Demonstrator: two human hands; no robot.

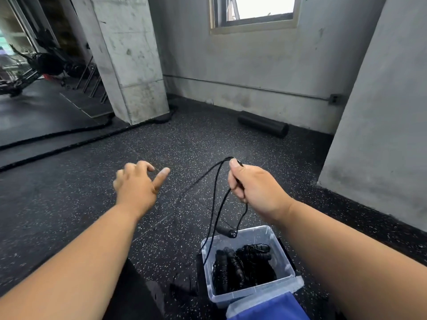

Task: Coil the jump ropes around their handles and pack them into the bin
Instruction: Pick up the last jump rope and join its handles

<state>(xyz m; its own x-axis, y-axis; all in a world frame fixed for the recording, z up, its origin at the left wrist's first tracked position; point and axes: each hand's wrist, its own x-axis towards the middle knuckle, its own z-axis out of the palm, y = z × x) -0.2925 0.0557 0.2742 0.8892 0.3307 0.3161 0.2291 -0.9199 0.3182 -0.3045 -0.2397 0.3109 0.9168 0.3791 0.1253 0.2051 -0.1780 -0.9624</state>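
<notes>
A black jump rope point(217, 204) hangs in loops from the right hand point(254, 185), whose grip is closed around one handle. The other handle point(227, 231) dangles just above the far rim of a clear plastic bin point(286, 262) on the speckled floor point(69, 215). Coiled ropes point(242, 264) lie inside. The left hand point(136, 183) hovers open, holding nothing.

Grey concrete walls point(231, 65) and pillar point(129, 54), daylit window point(254, 10), speckled black rubber floor point(69, 204).
</notes>
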